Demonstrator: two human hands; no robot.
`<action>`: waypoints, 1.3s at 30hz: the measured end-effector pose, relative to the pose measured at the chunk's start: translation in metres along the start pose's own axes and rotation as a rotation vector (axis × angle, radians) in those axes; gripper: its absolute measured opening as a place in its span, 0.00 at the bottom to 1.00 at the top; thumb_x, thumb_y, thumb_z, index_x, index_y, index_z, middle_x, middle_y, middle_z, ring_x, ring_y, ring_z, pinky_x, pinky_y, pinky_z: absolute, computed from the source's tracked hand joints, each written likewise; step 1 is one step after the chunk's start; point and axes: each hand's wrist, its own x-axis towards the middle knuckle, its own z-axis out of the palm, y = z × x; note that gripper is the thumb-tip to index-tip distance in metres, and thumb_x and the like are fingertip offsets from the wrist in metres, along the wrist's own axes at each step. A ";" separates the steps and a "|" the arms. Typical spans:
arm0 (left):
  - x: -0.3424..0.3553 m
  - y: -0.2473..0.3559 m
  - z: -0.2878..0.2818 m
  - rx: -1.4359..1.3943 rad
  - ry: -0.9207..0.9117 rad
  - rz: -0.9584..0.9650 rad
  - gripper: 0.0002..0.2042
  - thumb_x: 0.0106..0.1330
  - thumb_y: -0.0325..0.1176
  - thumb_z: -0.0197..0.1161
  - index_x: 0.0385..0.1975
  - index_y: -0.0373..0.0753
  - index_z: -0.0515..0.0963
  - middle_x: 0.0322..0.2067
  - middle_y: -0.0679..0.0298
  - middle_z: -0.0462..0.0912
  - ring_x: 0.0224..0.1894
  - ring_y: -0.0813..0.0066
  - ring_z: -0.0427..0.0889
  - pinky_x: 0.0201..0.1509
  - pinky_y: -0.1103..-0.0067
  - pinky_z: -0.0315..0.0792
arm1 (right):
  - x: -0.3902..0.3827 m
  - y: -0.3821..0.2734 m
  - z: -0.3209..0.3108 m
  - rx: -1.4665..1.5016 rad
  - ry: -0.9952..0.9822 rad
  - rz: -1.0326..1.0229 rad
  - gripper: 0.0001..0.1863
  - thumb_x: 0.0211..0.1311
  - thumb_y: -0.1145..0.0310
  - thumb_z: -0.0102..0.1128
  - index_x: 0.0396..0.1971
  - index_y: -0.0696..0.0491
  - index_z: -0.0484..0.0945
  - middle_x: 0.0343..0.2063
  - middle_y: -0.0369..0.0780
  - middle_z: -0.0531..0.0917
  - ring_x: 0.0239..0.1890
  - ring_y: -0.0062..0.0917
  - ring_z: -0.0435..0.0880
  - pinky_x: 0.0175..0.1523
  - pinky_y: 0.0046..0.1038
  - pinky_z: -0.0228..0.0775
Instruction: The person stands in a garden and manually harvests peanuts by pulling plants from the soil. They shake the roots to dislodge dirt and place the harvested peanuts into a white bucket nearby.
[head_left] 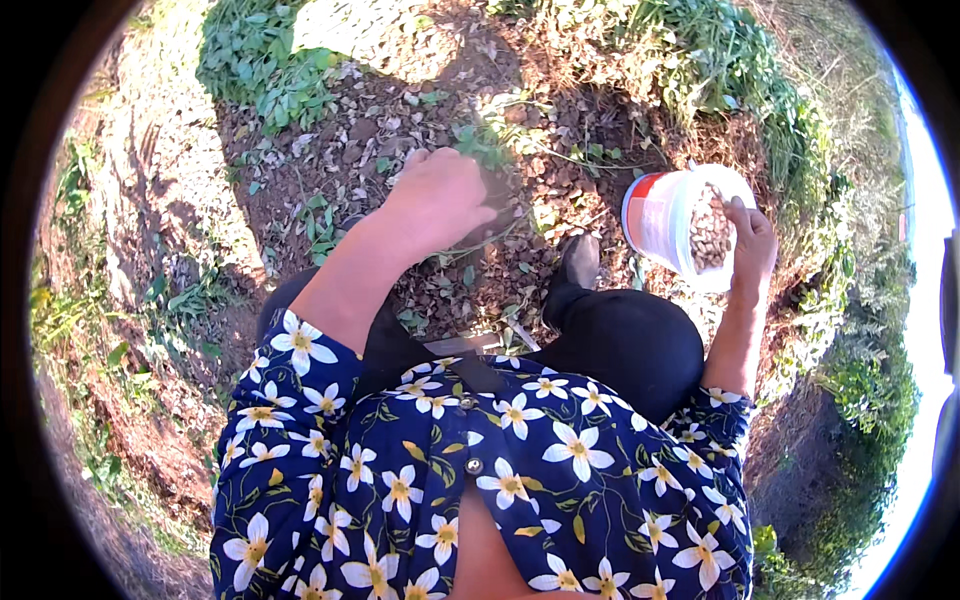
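Note:
My left hand (440,198) is over the soil in front of me, its fingers curled and slightly blurred. Smeared green leaves (485,146) show right beside its knuckles; what the fingers hold is hidden. To my right is a white plastic bucket (660,215) with a red-orange label, holding many tan, unshelled peanuts (710,235). My right hand (754,238) is closed at the outer side of its rim, fingertips reaching over the opening near the peanuts.
Leafy plants lie in a heap (265,65) at the far left, and more greenery (715,50) grows at the far right. Dry leaves and loose stems litter the brown soil (375,130). My shoe (578,262) is close to the bucket.

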 end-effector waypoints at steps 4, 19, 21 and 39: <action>-0.004 -0.007 0.009 -0.281 0.147 0.119 0.13 0.54 0.33 0.66 0.37 0.34 0.78 0.44 0.58 0.79 0.50 0.61 0.75 0.55 0.71 0.68 | 0.002 -0.048 -0.023 0.209 0.046 -0.223 0.22 0.56 0.56 0.64 0.46 0.54 0.79 0.47 0.44 0.79 0.46 0.27 0.80 0.51 0.27 0.71; 0.160 -0.102 0.014 -0.404 -0.391 -0.188 0.19 0.59 0.35 0.64 0.47 0.34 0.73 0.38 0.52 0.79 0.42 0.61 0.79 0.46 0.70 0.72 | 0.195 0.060 0.130 -1.374 -0.518 -0.024 0.17 0.52 0.69 0.54 0.44 0.52 0.81 0.46 0.45 0.81 0.52 0.39 0.78 0.55 0.47 0.68; 0.191 -0.106 0.022 -0.375 -0.368 -0.097 0.19 0.59 0.36 0.63 0.47 0.34 0.73 0.37 0.53 0.79 0.39 0.63 0.79 0.45 0.71 0.72 | 0.211 0.058 0.122 -1.345 -0.665 0.093 0.18 0.51 0.69 0.54 0.44 0.51 0.81 0.46 0.46 0.81 0.51 0.40 0.79 0.55 0.50 0.68; 0.266 0.159 -0.024 -0.588 -0.005 0.207 0.23 0.62 0.44 0.63 0.52 0.37 0.72 0.46 0.54 0.78 0.48 0.64 0.77 0.53 0.73 0.71 | 0.065 0.023 0.013 -0.775 -0.170 -0.150 0.09 0.59 0.67 0.50 0.37 0.48 0.77 0.43 0.40 0.78 0.48 0.30 0.77 0.63 0.46 0.54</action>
